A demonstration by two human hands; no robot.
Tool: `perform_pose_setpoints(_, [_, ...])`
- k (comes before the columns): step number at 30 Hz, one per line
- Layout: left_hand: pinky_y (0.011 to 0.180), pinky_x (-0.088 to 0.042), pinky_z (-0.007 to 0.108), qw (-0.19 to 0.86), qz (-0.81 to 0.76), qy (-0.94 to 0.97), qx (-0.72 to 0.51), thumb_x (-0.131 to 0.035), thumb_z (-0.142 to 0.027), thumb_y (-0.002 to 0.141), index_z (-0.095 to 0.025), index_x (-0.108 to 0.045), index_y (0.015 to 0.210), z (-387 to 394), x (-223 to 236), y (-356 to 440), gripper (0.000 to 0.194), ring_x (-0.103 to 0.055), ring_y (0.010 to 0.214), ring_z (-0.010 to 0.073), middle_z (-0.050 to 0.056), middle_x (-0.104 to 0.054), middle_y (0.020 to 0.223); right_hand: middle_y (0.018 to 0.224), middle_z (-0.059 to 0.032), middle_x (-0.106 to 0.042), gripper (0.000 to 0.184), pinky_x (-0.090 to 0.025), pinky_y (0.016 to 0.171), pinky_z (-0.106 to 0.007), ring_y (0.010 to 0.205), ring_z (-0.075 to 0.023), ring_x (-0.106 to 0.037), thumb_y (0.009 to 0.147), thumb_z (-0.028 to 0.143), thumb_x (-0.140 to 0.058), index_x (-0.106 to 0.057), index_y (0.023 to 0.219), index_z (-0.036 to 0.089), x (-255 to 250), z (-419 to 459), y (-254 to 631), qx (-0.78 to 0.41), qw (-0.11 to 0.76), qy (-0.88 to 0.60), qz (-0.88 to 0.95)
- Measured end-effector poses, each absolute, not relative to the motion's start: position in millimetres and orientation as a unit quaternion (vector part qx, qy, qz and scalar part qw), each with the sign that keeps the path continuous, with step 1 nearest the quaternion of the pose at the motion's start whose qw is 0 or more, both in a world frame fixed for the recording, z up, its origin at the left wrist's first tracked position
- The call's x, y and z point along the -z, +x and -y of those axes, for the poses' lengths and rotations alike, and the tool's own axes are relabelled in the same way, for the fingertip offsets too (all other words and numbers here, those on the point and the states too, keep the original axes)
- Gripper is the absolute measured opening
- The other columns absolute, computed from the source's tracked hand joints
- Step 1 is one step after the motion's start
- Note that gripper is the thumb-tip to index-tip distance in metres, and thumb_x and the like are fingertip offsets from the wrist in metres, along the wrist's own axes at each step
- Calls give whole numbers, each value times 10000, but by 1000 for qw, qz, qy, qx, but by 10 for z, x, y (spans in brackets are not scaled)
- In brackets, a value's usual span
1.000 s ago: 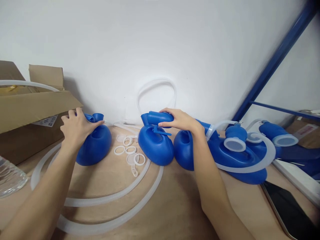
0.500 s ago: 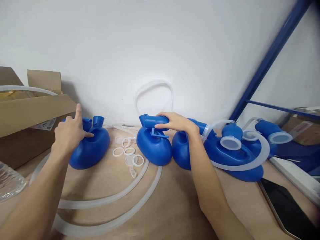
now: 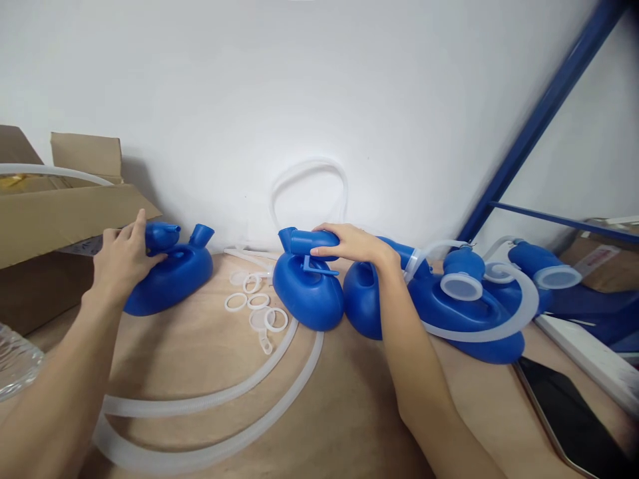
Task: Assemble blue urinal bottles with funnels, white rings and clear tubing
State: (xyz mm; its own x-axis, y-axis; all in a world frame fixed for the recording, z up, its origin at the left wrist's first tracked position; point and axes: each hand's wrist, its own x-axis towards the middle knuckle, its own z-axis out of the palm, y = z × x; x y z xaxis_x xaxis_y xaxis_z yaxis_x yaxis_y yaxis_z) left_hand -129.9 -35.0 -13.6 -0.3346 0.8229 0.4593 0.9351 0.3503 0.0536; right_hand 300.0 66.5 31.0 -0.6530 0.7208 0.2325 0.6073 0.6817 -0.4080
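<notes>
At the left, a blue urinal bottle (image 3: 172, 283) rests on the table, its open neck tilted to the right and a loose-looking blue spouted piece (image 3: 162, 237) on top. My left hand (image 3: 122, 256) is on this bottle's near-left side, thumb against it and the other fingers partly raised; their contact is partly hidden. A second blue urinal bottle (image 3: 307, 299) stands in the middle. Across its top lies a blue cylindrical urinal head (image 3: 307, 242), and my right hand (image 3: 352, 243) curls its fingers over the right end of that head.
White sealing rings (image 3: 258, 302) and clear caps lie between the bottles. Translucent hoses (image 3: 259, 426) curve across the front. More urinal bottles (image 3: 469, 313) with hoses stand right, beside a phone (image 3: 574, 412). A cardboard box (image 3: 50, 219) and clear plastic (image 3: 17, 362) are left.
The left bottle has turned and shifted left and back along with my left hand. My right hand stays on the head atop the middle bottle.
</notes>
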Motion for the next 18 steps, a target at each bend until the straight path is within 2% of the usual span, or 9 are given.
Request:
perform_pose_setpoints(3, [1094, -406, 688, 185, 793, -548, 189, -344, -629, 973, -76, -110, 1661, 303, 236, -1346, 912, -317, 1434, 541, 303, -319, 1643, 1303, -79, -737, 568, -536, 993, -437, 1153, -315, -700, 878, 628, -708, -678, 1311, 261, -308, -670, 3005, -132, 196, -376, 896])
perform_pose_setpoints(7, [1132, -319, 732, 159, 799, -536, 221, -465, -733, 913, -82, -99, 1665, 354, 69, -1291, 1060, -182, 1505, 571, 352, -123, 1671, 1362, -82, -711, 652, -534, 1000, -454, 1196, -331, -680, 868, 650, -710, -634, 1396, 274, -316, -677, 3055, -86, 243, -379, 889])
perform_pose_setpoints(10, [1146, -297, 739, 150, 775, -565, 241, -538, -752, 884, -126, -241, 1650, 440, -210, -1100, 1033, -104, 1533, 575, 300, -62, 1697, 1370, -84, -703, 670, -530, 1005, -471, 1200, -337, -675, 860, 651, -717, -628, 1406, 274, -326, -670, 3078, -62, 285, -372, 881])
perform_pose_setpoints(12, [1184, -297, 697, 172, 734, -595, 279, -588, -704, 884, -138, -391, 1592, 478, -351, -867, 927, -178, 1540, 524, 263, -211, 1678, 1361, -80, -705, 646, -526, 1015, -467, 1195, -329, -675, 854, 623, -737, -642, 1381, 263, -335, -648, 3051, -73, 302, -343, 886])
perform_pose_setpoints(14, [1205, -348, 617, 143, 665, -659, 321, -624, -639, 890, -148, -443, 1565, 491, -396, -555, 854, -408, 1464, 426, 223, -460, 1565, 1351, -76, -706, 619, -522, 1026, -451, 1185, -312, -678, 858, 587, -753, -645, 1365, 249, -342, -611, 2983, -104, 315, -294, 896])
perform_pose_setpoints(15, [1173, -415, 585, 84, 629, -693, 342, -644, -634, 881, -168, -408, 1587, 488, -383, -382, 878, -545, 1361, 375, 197, -548, 1506, 1354, -75, -701, 615, -520, 1030, -441, 1185, -304, -677, 859, 574, -760, -639, 1365, 246, -343, -591, 2939, -122, 320, -265, 901])
perform_pose_setpoints(17, [1068, -545, 522, -52, 545, -749, 373, -718, -680, 807, -264, -329, 1626, 468, -304, -53, 996, -608, 1313, 344, 152, -528, 1558, 1370, -74, -683, 624, -518, 1036, -426, 1195, -292, -669, 861, 563, -771, -620, 1376, 245, -339, -558, 2848, -150, 328, -211, 908])
perform_pose_setpoints(18, [1024, -580, 501, -97, 520, -759, 379, -727, -668, 810, -283, -337, 1613, 453, -253, 84, 973, -649, 1263, 334, 146, -551, 1540, 1380, -76, -673, 637, -518, 1037, -420, 1203, -288, -662, 862, 565, -772, -608, 1387, 245, -333, -548, 2809, -161, 331, -190, 910])
